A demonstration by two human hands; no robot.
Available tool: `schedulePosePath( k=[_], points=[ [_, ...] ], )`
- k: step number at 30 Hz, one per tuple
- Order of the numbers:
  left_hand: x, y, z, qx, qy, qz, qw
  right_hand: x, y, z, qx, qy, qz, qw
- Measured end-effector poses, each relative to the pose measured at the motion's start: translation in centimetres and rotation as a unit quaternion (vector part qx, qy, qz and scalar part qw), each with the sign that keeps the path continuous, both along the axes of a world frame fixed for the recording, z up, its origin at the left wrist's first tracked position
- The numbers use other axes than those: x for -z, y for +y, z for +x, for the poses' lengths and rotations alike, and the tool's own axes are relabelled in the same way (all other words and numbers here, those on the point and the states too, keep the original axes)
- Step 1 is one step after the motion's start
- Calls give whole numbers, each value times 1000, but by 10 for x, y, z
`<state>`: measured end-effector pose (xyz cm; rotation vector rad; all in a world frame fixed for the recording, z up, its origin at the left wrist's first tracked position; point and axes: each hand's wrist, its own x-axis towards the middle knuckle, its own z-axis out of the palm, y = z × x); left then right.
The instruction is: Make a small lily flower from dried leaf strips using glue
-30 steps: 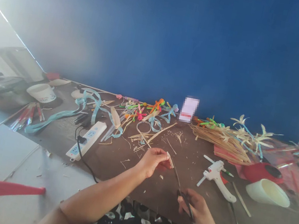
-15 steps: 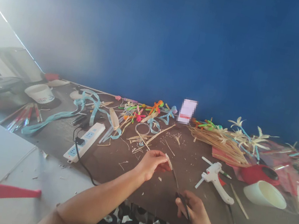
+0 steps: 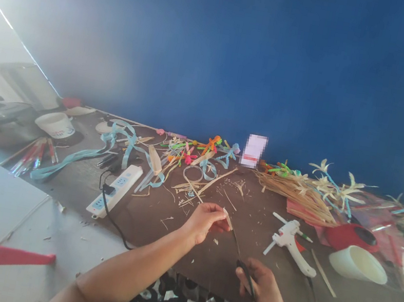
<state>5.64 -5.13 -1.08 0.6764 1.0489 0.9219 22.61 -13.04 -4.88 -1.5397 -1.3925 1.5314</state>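
Note:
My left hand (image 3: 209, 221) pinches a small pale strip (image 3: 229, 220), like dried husk, between thumb and fingers above the brown table. In my right hand (image 3: 259, 285), fingers wrapped, is a black-handled tool with a thin metal shaft (image 3: 236, 243); its exact kind is not clear. The shaft slants up to the lower end of the strip and seems to touch it. A white glue gun (image 3: 292, 242) lies to the right of my right hand. Thin pale straws (image 3: 215, 184) and scraps are scattered beyond my left hand.
A white power strip (image 3: 115, 192) with a black cable lies to the left. Farther back are blue ribbon (image 3: 67, 163) and colourful pipe-cleaner figures (image 3: 210, 146). On the right are a straw bundle (image 3: 295, 196), pale flowers (image 3: 350, 186), a tipped cream cup (image 3: 338, 262) and a red object (image 3: 345, 235).
My right hand and the black-handled tool have shifted very slightly. My left hand keeps its pinch on the strip, almost unmoved.

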Motion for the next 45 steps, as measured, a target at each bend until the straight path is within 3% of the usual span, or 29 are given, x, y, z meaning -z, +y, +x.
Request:
schedulePosePath(
  k=[4,11,17,30,40,45],
  points=[
    [2,0,-1,6,3,3,1000,4,-1,3,-1,30,-8,1000],
    [7,-1,-2,18,5,10,1000,-4,0,4,-15,52,-19,998],
    [9,-2,-1,16,4,10,1000,0,1,1,14,45,-34,998],
    [16,-2,-1,19,6,10,1000,9,1,0,-4,39,-11,999],
    [23,-3,-2,30,17,22,999,1,2,-1,-10,16,-6,1000],
    [22,-1,-3,36,21,3,999,6,1,0,3,6,23,1000]
  ],
)
